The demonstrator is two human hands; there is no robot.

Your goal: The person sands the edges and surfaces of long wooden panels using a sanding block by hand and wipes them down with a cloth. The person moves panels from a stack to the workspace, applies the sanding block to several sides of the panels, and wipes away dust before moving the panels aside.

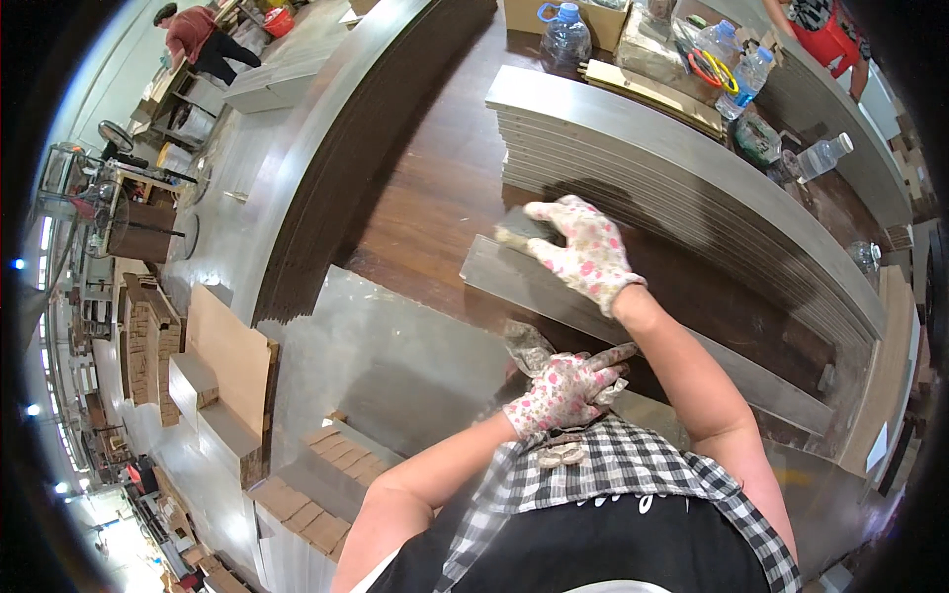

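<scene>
Stretching across a cluttered workshop, the floor [213,203] shows pale grey at the upper left, where one person [194,44] in a dark red top bends over. Two fans seem to stand at the left edge. Lower left, tan boards [227,346] stand near grey blocks with brown ends. Left of centre, one long stack of grey panels [366,128] curves up to the top edge, and one smooth grey sheet [395,336] lies below. Brown wood shows on the tabletop [425,208] at the centre.

Two gloved hands work at mid-frame, both in flower-patterned gloves. The left hand [563,393] is closed around one grey rag [530,348]. The right hand [590,255], thumb and fingers apart, pinches one small block [516,229] over the left end of one long grey plank [633,321], which slants from the centre to the lower right; whether block and plank touch, I cannot tell. Beyond it, upper right, are a second panel stack [672,119], one big jug [565,40], at least three clear bottles [749,81] and one more person [828,38] in red.
</scene>
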